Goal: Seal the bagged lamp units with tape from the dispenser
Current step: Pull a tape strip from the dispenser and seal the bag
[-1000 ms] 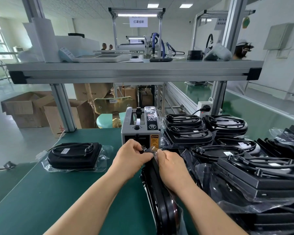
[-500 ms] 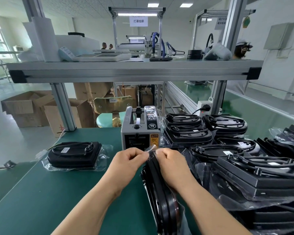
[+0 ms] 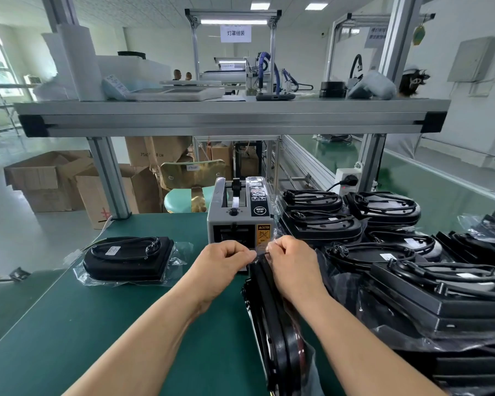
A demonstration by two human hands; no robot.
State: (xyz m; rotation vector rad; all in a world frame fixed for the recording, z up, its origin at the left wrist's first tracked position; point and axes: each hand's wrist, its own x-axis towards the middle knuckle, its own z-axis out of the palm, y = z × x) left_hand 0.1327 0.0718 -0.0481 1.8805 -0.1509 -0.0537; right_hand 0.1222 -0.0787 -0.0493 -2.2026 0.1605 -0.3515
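A black lamp unit in a clear bag [image 3: 272, 324] stands on its edge on the green table, right in front of me. My left hand [image 3: 223, 262] and my right hand [image 3: 293, 264] pinch the top of its bag between thumbs and fingers, with a clear strip stretched between them. Whether that strip is tape or bag film I cannot tell. The grey tape dispenser [image 3: 239, 217] stands just behind my hands. A single bagged lamp unit [image 3: 127, 257] lies flat at the left.
Several bagged lamp units [image 3: 411, 270] are stacked along the right side of the green table [image 3: 97, 324]. An aluminium shelf [image 3: 229, 117] runs overhead on posts. Cardboard boxes [image 3: 55, 178] and a stool stand on the floor beyond the table's far edge.
Both hands have pulled back from the dispenser's mouth toward me and sit a little higher on the bag's top. The bagged unit stays on its edge.
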